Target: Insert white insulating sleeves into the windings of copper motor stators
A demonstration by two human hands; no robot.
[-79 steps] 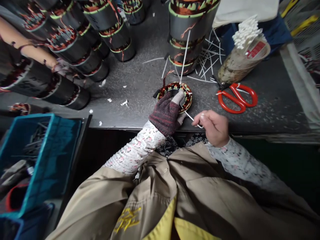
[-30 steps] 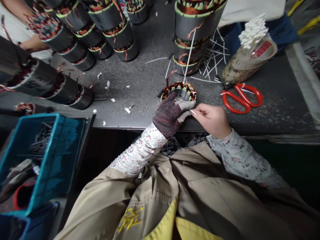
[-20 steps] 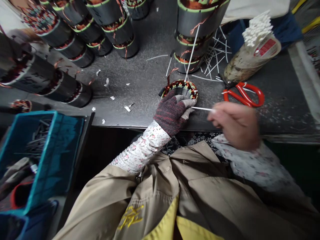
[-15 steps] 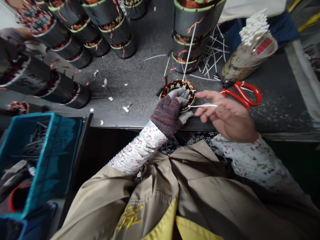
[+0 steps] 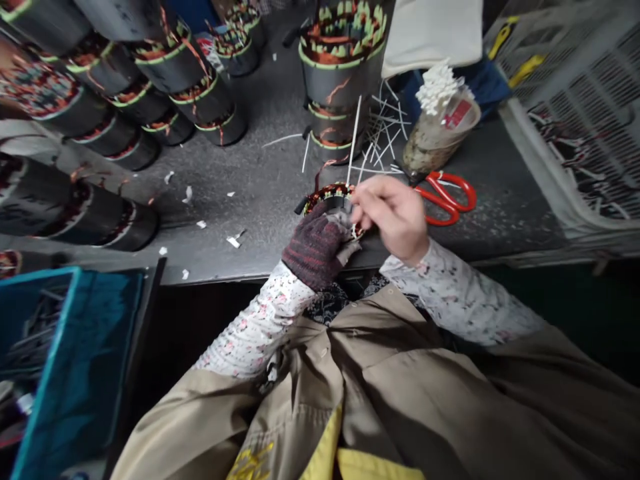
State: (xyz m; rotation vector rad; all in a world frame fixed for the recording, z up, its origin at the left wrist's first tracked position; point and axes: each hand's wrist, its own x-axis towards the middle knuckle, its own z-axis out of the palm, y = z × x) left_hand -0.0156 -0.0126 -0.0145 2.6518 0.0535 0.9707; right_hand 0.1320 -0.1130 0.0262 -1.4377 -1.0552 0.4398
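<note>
Copper-wound ring (image 5: 327,191), gloved left hand (image 5: 316,248) gripping it, right hand (image 5: 395,217) close

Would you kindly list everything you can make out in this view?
Wound ring: one, red, green, black, under the hands
Long strip: one, white, at the ring's far edge
Stacked cylinders: many, grey, left and behind the ring
Loose strips: many, white, beside the centre stack
Bottle: one, cloudy, right, holding white sticks
Scissors: one pair, red-handled, by the bottle
Scraps: several, white, table's left
Table: one, dark grey, middle
Crate: one, teal, lower left
Basket: one, whitish, far right
Flat pad: one, off-white, behind the bottle
Handles: two, yellow, upper right
Left hand: one, dark red-striped glove, on the ring
Right hand: one, bare, over the ring
</note>
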